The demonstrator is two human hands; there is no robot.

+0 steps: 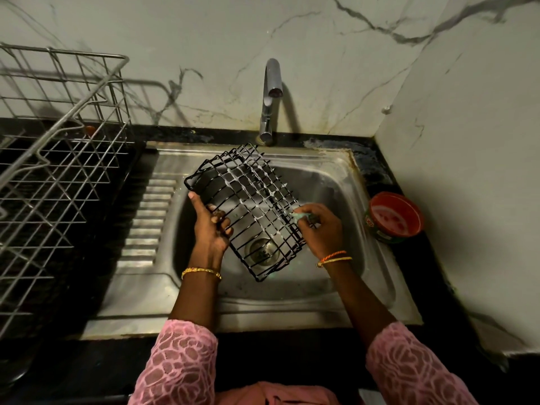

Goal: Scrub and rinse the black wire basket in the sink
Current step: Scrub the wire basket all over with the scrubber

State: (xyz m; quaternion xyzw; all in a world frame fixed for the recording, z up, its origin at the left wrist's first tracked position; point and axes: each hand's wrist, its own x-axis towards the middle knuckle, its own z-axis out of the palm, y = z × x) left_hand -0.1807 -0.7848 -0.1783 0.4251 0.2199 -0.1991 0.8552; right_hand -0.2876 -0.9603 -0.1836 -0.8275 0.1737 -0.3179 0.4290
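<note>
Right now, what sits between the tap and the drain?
In the head view, the soapy black wire basket, held tilted over the sink, lies between the tap and the drain.

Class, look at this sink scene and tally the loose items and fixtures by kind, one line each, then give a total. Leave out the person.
Black wire basket: 1
Scrub pad: 1
Metal dish rack: 1
Red tub: 1
Tap: 1
Sink: 1
Total: 6

No text, brand, number or sign can be read. The round red plastic tub [394, 217] at the tabletop's right edge bears a green band, its printing too blurred to read.
</note>
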